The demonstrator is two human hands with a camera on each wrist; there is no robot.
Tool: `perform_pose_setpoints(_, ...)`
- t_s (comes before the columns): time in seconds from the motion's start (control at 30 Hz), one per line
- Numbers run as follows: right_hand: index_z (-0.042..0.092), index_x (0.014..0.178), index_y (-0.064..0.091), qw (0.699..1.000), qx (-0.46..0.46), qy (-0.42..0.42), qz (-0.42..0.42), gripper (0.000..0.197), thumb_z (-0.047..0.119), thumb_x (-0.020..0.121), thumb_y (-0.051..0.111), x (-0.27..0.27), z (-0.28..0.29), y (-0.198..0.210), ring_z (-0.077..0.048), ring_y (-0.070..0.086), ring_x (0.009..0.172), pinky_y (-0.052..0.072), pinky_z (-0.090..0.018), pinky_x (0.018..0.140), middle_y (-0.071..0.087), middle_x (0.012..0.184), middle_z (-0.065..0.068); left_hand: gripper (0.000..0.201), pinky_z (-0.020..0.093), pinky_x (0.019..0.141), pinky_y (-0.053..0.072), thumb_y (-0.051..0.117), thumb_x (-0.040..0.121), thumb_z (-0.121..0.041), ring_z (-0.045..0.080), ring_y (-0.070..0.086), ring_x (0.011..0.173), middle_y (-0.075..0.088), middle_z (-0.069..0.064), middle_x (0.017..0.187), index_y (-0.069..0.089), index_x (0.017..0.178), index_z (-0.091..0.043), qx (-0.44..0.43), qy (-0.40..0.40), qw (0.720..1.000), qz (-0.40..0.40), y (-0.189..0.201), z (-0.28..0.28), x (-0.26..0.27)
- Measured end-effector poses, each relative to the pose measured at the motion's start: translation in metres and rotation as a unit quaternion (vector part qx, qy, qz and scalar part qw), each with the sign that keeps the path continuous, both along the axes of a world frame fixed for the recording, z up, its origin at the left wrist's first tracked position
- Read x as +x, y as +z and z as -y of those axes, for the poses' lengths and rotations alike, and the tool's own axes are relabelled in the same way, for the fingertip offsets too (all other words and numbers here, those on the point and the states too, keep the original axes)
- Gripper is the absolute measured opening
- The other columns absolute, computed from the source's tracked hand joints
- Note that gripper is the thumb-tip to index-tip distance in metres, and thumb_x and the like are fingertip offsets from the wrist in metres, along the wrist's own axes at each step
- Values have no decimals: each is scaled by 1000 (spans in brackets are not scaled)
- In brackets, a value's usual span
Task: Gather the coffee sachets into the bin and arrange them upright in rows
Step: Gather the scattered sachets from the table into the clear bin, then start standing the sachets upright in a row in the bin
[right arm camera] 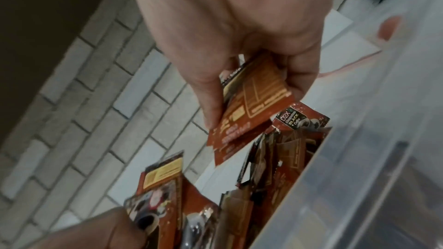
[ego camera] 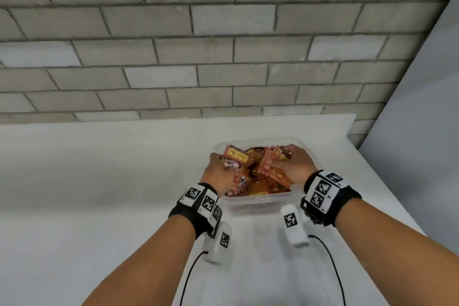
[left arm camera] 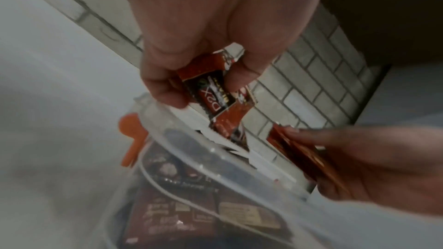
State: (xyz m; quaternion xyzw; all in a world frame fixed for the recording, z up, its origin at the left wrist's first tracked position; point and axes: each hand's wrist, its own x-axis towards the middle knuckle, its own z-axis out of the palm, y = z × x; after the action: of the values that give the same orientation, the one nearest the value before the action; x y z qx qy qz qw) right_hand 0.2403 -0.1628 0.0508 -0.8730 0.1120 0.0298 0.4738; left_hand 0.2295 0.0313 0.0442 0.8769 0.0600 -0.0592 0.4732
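A clear plastic bin (ego camera: 258, 202) stands on the white table, holding several red-orange coffee sachets (ego camera: 260, 181). My left hand (ego camera: 221, 171) is at the bin's left side and pinches a sachet (left arm camera: 215, 94) between thumb and fingers above the rim (left arm camera: 191, 150). My right hand (ego camera: 290, 164) is at the bin's right side and grips a sachet (right arm camera: 249, 113) by its upper part. Other sachets (right arm camera: 282, 158) stand on edge along the bin wall (right arm camera: 359, 168) in the right wrist view.
The white table (ego camera: 99, 181) runs out to the left and toward me. A grey brick wall (ego camera: 223, 45) rises close behind the bin. A plain grey panel (ego camera: 427, 119) borders the right. An orange tab (left arm camera: 131, 135) shows on the bin's outside.
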Motion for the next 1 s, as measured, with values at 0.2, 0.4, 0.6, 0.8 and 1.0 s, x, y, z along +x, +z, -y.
perform_pose_setpoints(0.2,11,134,44,993,-81,50,-72,54,41,91,58,15,-19,-15,-23,55,112,41,-27,85,55,127,-6,49,42,101,30,50,91,-35,28,32,128,42,6,138,37,134,-17,322,-59,945,-2,-21,20,13)
perform_pose_setpoints(0.4,20,146,33,990,-83,99,-56,54,38,97,47,12,-7,-21,-21,38,134,33,-33,108,37,149,0,82,49,112,20,56,90,-41,31,2,144,-3,5,160,5,151,-23,218,-18,975,-26,-33,2,19)
perform_pose_setpoints(0.6,17,139,43,986,-106,97,-84,41,13,99,41,3,4,-19,-22,56,112,44,-25,83,53,135,-7,104,40,114,29,71,84,-29,28,26,142,17,7,158,-8,151,-23,-50,5,996,-73,-51,-15,21)
perform_pose_setpoints(0.8,20,138,44,989,-20,96,-109,44,6,96,41,-12,7,-19,-23,61,104,50,-39,93,56,131,-8,80,42,100,46,55,89,-2,30,47,127,38,11,149,10,152,-20,-121,20,989,-79,-54,-22,5)
perform_pose_setpoints(1.0,19,126,51,988,115,-57,-91,32,11,100,36,-51,21,-21,-23,59,97,52,-43,81,50,101,13,75,33,80,56,65,86,-8,18,61,103,48,5,135,24,147,-21,-153,-34,985,-71,-61,-33,-39)
